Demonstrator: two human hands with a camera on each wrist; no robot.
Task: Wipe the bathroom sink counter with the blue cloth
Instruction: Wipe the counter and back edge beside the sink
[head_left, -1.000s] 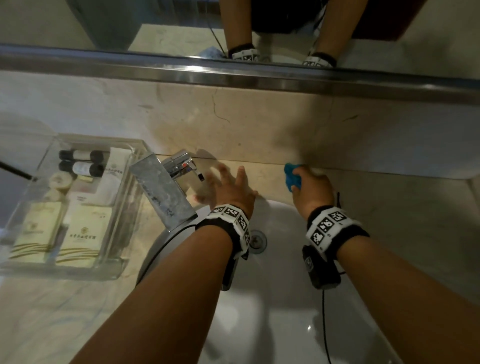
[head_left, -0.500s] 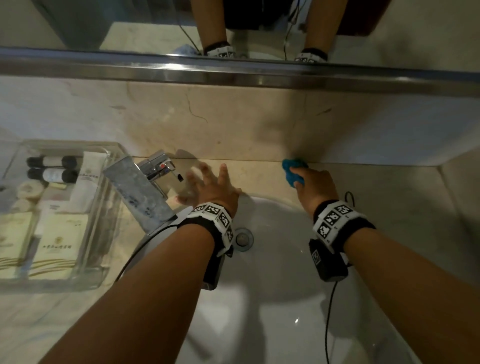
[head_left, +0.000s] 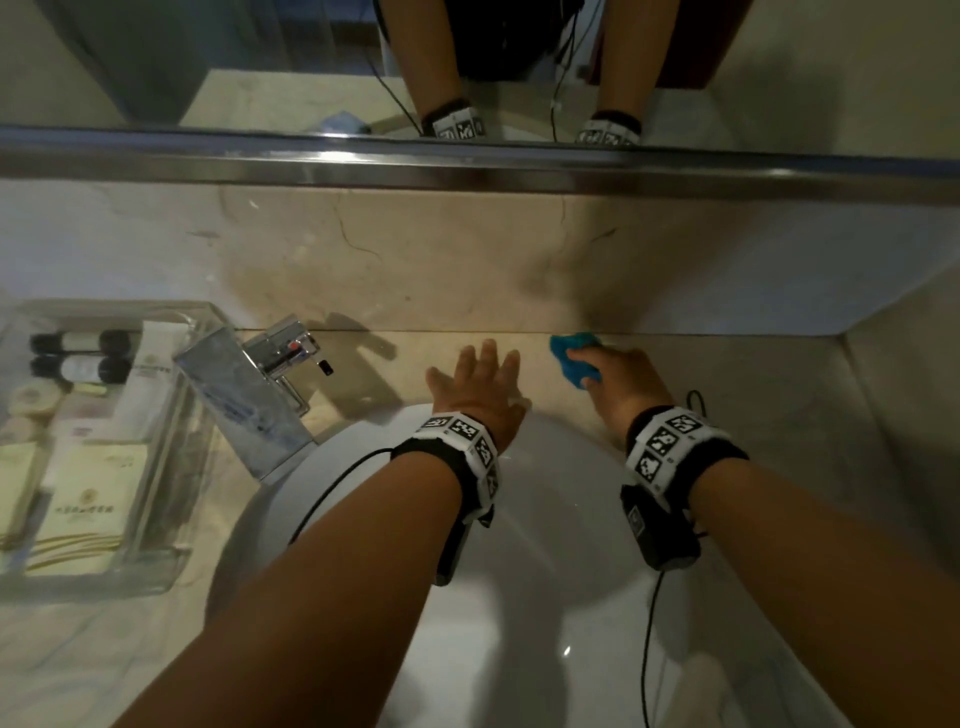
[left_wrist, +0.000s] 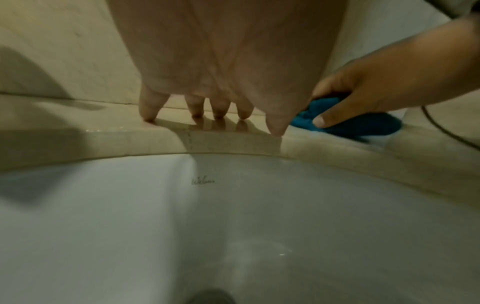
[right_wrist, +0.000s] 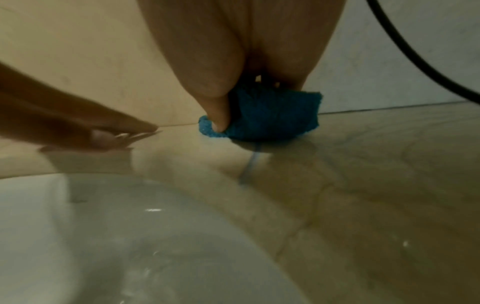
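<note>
Right hand (head_left: 626, 384) clutches the bunched, nubby blue cloth (right_wrist: 270, 117) on glossy stone counter (head_left: 753, 395); left hand (head_left: 480, 387) spread, fingertips seemingly touching.

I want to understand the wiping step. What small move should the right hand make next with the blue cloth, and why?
Probably slide the blue cloth rightward along the counter. The right hand grips it bunched at the back wall, and the left hand rests open, fingertips on the counter just to its left, blocking that way, while bare counter lies to the right.
</note>
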